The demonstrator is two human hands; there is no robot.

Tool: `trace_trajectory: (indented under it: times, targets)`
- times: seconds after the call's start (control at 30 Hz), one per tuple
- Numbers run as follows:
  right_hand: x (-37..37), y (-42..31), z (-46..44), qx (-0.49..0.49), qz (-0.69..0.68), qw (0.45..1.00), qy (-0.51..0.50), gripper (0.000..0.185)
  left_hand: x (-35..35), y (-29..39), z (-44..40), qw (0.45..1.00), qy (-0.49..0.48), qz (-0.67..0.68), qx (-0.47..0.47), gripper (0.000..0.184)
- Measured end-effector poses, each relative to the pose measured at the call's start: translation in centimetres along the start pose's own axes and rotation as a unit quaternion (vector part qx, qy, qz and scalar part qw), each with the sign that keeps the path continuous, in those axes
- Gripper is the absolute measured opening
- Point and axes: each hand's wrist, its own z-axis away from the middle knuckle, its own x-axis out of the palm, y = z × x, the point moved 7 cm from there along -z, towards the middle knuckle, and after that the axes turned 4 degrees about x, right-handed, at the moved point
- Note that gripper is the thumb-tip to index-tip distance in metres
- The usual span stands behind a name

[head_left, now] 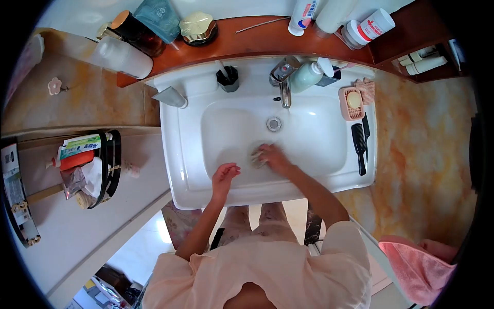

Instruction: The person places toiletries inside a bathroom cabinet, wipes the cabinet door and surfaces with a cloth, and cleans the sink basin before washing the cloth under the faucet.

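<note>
My right hand (pixel 274 157) is low in the white sink (pixel 177 149), its fingers closed over a small, crumpled, pale grey cloth (pixel 257 158) against the basin floor. To its left, my left hand (pixel 225 177) hovers over the front part of the basin, fingers loosely bent and apart, with nothing seen in them. Behind both hands lie the round drain (pixel 274 123) and the chrome faucet (pixel 285 92). The cloth is partly hidden by my right fingers.
On the sink's right rim rest a black comb (pixel 358 149) and a pink soap dish (pixel 352 110). A pump bottle (pixel 305 77), black holder (pixel 228 79) and grey tube (pixel 171 97) stand at the back. Bottles line the red-brown shelf (pixel 221 38). A pink towel (pixel 417 268) hangs right.
</note>
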Motion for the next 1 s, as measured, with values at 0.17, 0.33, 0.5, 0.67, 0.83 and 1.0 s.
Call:
trace_trajectory:
  times: [0.17,0.33,0.5,0.67,0.83,1.0]
  targets:
    - [-10.2,10.9,2.5,0.213,0.055,0.942,0.253,0.037,3.5,-5.2,-5.1,0.993,-0.067,-0.069,-0.070,0.032]
    - [-14.2,10.0,3.1,0.294,-0.148,0.895,0.301,0.029,8.9,-9.5,-11.8,0.970,0.014,0.073,-0.230,0.044]
    - [-15.3,7.7,5.1,0.291,-0.145,0.880,0.347,0.026,12.9,-10.7,-16.9,0.826,-0.146,-0.534,0.104,0.046]
    - [-15.4,7.0,8.1,0.332,-0.233,0.838,0.365,0.021,15.6,-10.0,-18.8,0.671,-0.242,-0.698,0.067,0.042]
    - [-16.5,6.2,9.6,0.303,-0.228,0.838,0.393,0.019,16.1,-9.1,-18.9,0.637,-0.271,-0.703,0.161,0.040]
    - [-18.3,3.5,9.7,0.339,-0.259,0.817,0.387,0.020,14.5,-8.3,-17.5,0.649,-0.240,-0.702,0.167,0.041]
